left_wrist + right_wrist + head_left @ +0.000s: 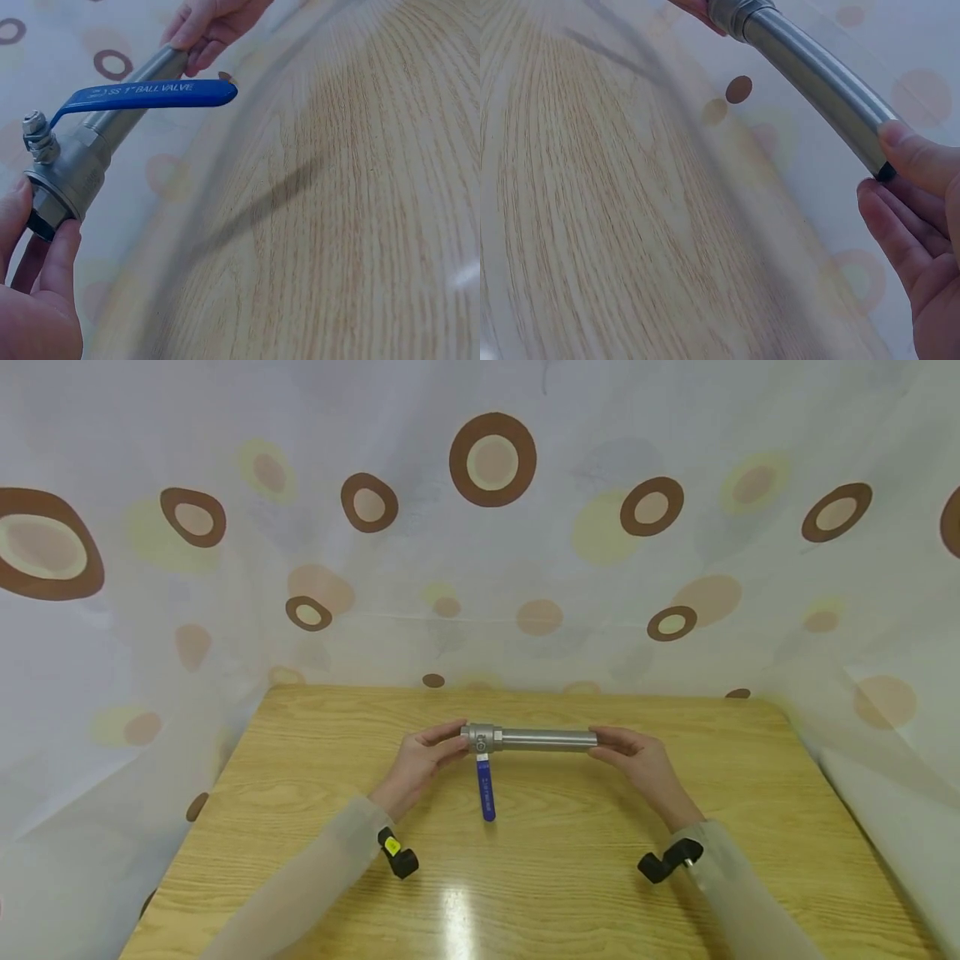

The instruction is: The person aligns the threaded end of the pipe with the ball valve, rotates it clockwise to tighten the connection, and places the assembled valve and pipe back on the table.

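A steel ball valve (pixel 481 737) with a blue lever handle (pixel 486 789) is held above the table, a straight metal pipe (pixel 547 740) joined to its right side. In the left wrist view the handle (pixel 161 94) reads "SS 1" BALL VALVE". My left hand (pixel 423 762) grips the valve's free left end between thumb and fingers. At the other end of the pipe, my right hand (pixel 643 767) pinches the tip; the right wrist view shows the thumb on top of the pipe (pixel 825 82) and fingers near its dark open end. The handle points toward me.
Beneath lies a wood-grain table (pixel 570 877), with the shadow of the held parts on it. A pale curtain (pixel 420 560) with brown and yellow circles surrounds the back and sides. Each wrist wears a black camera mount (pixel 397 853).
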`<state>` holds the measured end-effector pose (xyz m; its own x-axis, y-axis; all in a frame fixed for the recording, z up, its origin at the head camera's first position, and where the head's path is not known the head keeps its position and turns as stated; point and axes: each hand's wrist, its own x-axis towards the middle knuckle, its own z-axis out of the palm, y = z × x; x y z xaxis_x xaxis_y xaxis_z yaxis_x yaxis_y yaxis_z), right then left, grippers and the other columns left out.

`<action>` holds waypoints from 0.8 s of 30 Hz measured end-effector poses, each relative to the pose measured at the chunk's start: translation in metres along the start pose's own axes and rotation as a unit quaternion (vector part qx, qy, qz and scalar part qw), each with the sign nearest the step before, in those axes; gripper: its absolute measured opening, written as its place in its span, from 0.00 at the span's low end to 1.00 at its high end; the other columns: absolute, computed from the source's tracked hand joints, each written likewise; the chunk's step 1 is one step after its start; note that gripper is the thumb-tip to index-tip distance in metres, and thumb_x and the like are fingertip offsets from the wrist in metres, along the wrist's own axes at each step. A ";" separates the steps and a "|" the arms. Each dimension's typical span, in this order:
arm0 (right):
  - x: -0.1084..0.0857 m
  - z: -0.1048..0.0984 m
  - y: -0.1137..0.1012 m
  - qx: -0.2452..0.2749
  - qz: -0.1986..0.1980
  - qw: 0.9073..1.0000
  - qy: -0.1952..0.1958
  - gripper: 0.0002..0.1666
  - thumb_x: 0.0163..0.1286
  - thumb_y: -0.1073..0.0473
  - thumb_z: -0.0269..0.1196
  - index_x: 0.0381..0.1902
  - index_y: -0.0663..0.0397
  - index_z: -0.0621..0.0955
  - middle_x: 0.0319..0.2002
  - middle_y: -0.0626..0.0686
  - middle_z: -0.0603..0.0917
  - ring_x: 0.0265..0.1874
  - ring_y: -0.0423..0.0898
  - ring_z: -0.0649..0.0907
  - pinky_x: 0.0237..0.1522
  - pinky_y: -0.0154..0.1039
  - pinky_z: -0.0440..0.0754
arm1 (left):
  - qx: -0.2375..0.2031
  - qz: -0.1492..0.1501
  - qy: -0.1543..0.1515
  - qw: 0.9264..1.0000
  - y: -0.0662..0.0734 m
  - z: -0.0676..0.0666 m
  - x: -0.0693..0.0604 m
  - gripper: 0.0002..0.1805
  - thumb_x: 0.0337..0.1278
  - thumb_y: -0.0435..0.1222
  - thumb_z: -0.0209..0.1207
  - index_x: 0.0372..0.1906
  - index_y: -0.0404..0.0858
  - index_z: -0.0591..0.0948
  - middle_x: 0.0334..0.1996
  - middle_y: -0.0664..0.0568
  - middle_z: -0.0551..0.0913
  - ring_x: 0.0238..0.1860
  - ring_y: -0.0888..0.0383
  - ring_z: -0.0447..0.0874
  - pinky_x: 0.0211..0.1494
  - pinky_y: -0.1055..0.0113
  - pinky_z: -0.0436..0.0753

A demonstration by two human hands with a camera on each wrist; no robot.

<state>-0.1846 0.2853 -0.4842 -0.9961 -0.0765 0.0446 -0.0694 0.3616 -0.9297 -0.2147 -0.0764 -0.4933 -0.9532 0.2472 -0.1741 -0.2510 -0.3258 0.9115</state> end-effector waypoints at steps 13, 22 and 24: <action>0.014 0.010 0.014 -0.032 0.007 0.999 0.008 0.28 0.69 0.50 0.72 0.63 0.56 0.84 0.53 0.53 0.89 0.41 0.39 0.83 0.40 0.32 0.82 | -0.038 -0.013 0.044 0.998 -0.008 -0.004 0.003 0.22 0.71 0.25 0.60 0.67 0.28 0.76 0.70 0.37 0.73 0.63 0.49 0.82 0.66 0.63 0.81; 0.017 0.014 0.025 -0.070 0.032 0.997 -0.006 0.28 0.70 0.44 0.70 0.63 0.50 0.85 0.53 0.55 0.86 0.43 0.48 0.79 0.39 0.38 0.79 | -0.041 -0.006 0.069 0.997 -0.014 -0.005 0.008 0.21 0.70 0.24 0.60 0.65 0.25 0.76 0.67 0.35 0.76 0.53 0.55 0.88 0.63 0.64 0.84; 0.017 0.015 0.027 -0.073 0.030 0.997 -0.015 0.29 0.71 0.44 0.70 0.64 0.50 0.84 0.54 0.57 0.86 0.44 0.50 0.80 0.42 0.40 0.80 | -0.039 -0.005 0.070 0.997 -0.016 -0.005 0.009 0.21 0.70 0.24 0.60 0.65 0.25 0.76 0.66 0.35 0.77 0.53 0.55 0.88 0.62 0.64 0.84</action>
<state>-0.2028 0.2797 -0.5137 -0.9967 -0.0775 -0.0235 -0.0182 0.4970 -0.8676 -0.2205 -0.0740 -0.5113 -0.9633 0.1234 -0.2382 -0.2679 -0.3944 0.8790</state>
